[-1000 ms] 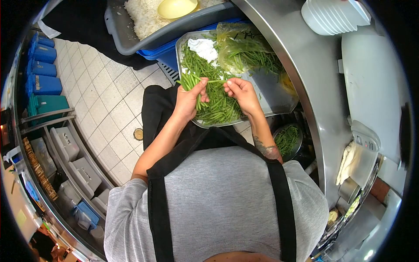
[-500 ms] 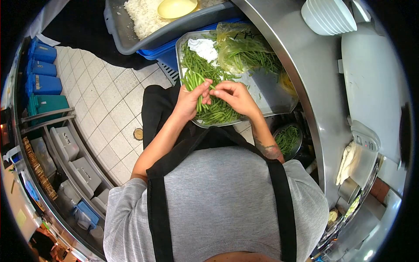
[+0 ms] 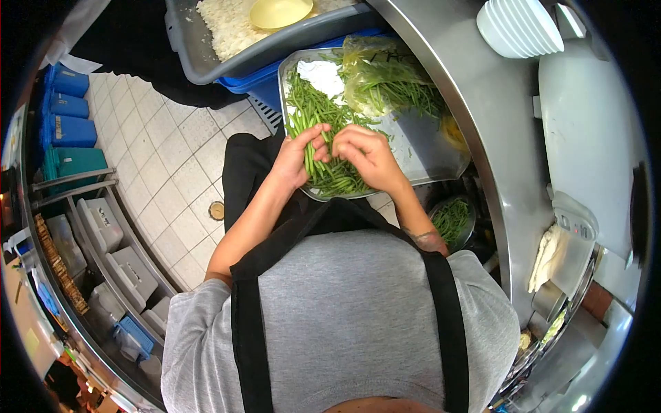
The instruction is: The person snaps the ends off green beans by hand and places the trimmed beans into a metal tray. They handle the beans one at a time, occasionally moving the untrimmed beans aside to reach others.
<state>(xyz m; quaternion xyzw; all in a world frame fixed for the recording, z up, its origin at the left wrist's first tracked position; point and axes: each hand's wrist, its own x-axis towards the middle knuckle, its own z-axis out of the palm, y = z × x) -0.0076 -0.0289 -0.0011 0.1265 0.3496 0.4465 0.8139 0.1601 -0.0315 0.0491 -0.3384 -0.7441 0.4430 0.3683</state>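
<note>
My left hand (image 3: pixel 297 160) is closed around a small bunch of green beans (image 3: pixel 309 153), their ends sticking out past the fingers. Close beside it on the right, my right hand (image 3: pixel 365 155) has its fingers curled in. Whatever those fingers may pinch is hidden. Both hands are over a metal tray (image 3: pixel 427 155), whose left part is heaped with more green beans (image 3: pixel 341 180). A clear plastic bag (image 3: pixel 375 58) of green beans lies at the tray's far side, next to a crumpled white piece (image 3: pixel 321 77).
Beyond the tray stands a grey tub (image 3: pixel 261 58) of white rice with a yellow bowl (image 3: pixel 281 12) in it. A steel counter (image 3: pixel 475 89) curves along the right. A pot of cut beans (image 3: pixel 452 221) sits below it. Another person's dark clothing (image 3: pixel 138 41) shows upper left.
My right hand has curled its fingers in more and rolled slightly, staying beside the left hand. The left hand keeps the bunch in nearly the same place.
</note>
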